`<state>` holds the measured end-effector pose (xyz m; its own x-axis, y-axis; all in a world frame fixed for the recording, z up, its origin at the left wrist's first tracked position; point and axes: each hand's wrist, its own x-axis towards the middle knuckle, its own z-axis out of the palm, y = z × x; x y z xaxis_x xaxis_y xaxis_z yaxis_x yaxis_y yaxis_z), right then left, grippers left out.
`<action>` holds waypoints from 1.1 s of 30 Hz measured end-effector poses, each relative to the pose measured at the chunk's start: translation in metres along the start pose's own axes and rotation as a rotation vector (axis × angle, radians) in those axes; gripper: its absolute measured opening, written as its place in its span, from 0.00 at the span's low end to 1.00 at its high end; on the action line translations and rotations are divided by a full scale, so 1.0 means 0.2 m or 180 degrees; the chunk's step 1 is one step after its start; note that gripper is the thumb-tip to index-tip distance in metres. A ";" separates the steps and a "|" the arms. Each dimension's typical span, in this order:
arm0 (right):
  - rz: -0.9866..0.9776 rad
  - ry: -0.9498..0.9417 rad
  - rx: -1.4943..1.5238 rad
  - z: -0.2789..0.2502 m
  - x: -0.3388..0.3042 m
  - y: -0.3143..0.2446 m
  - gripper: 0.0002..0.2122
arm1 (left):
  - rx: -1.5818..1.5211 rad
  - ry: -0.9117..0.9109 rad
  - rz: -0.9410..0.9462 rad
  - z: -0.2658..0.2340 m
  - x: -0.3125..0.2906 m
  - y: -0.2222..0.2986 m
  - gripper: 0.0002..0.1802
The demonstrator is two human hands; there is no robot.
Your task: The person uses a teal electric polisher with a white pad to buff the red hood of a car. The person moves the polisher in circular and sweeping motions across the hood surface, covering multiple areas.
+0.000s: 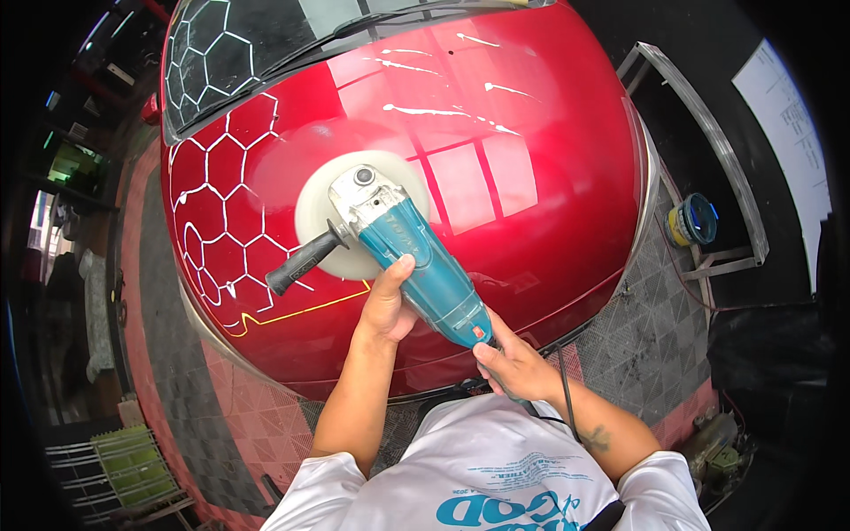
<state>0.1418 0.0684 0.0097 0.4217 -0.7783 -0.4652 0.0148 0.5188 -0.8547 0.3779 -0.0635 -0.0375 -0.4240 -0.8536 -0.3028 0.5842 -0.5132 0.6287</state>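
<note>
At approx 8 o'clock in the view, a green crate [133, 460] is sitting on the tiled floor [177, 389], well apart from the person. Moving rt, the black side handle [301, 261] of the teal polisher [416, 261] is sticking out toward 8 o'clock, w/ no hand on it. The polisher's white round pad [314, 212] is lying flat against the red car hood [531, 177], just rt of the white hexagon reflections. The left hand [385, 305] is gripping the polisher's teal body from the 7 o'clock side, thumb wrapping over the top. The right hand [513, 363] is clenching round the tool's rear end at approx 5 o'clock from the pad, w/ the black cord [567, 398] trailing over the forearm. Further rt, at 3 o'clock, a yellow-and-blue tub [691, 221] is resting by a metal frame [708, 133], well apart from both hands.
</note>
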 end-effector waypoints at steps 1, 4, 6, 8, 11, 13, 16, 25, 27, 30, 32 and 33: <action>0.0025 -0.0027 -0.0029 0.02 0.01 -0.01 0.43 | -0.0007 0.0037 0.0034 -0.02 -0.02 0.01 0.35; 0.0062 -0.0112 -0.0173 0.09 0.05 -0.01 0.44 | -0.0028 0.0008 0.0210 -0.12 -0.09 0.03 0.41; 0.0030 -0.0156 -0.0326 0.16 0.11 0.03 0.44 | -0.0067 -0.0056 0.0288 -0.22 -0.15 0.05 0.46; 0.0022 -0.0159 -0.0802 0.21 0.15 0.03 0.47 | -0.0187 -0.0140 0.0424 -0.31 -0.23 0.05 0.48; -0.0032 -0.0092 -0.1374 0.27 0.16 0.02 0.48 | -0.0462 -0.0333 0.0671 -0.43 -0.28 0.00 0.53; -0.0129 -0.0003 -0.1643 0.27 0.14 0.03 0.48 | -0.0566 -0.0442 0.0730 -0.44 -0.29 -0.04 0.55; 0.0084 0.0391 -0.1826 0.20 0.00 0.10 0.49 | -0.0470 -0.0606 0.0403 -0.32 -0.28 -0.16 0.55; -0.0569 0.2558 -0.1592 -0.16 -0.47 0.53 0.42 | 0.0643 -0.1014 -0.0498 0.37 0.10 -0.72 0.38; -0.0456 0.2786 -0.1255 -0.25 -0.51 0.66 0.38 | 0.2626 -0.0781 -0.0459 0.47 0.07 -0.67 0.39; -0.0597 0.2950 -0.0721 -0.26 -0.52 0.73 0.35 | 0.5327 -0.0519 0.1568 0.55 -0.15 -0.45 0.31; -0.0500 0.2961 -0.0679 -0.22 -0.52 0.74 0.35 | 0.5571 -0.0142 0.2797 0.51 -0.20 -0.27 0.34; -0.0313 0.2881 -0.0708 -0.19 -0.54 0.69 0.35 | 0.5784 0.0123 0.3092 0.49 -0.21 -0.17 0.34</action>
<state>0.0641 0.2101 -0.0676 -0.4396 -0.8427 -0.3109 -0.2001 0.4293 -0.8807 0.3076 -0.0008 0.0245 -0.4396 -0.7468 0.4991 -0.6560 0.6465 0.3895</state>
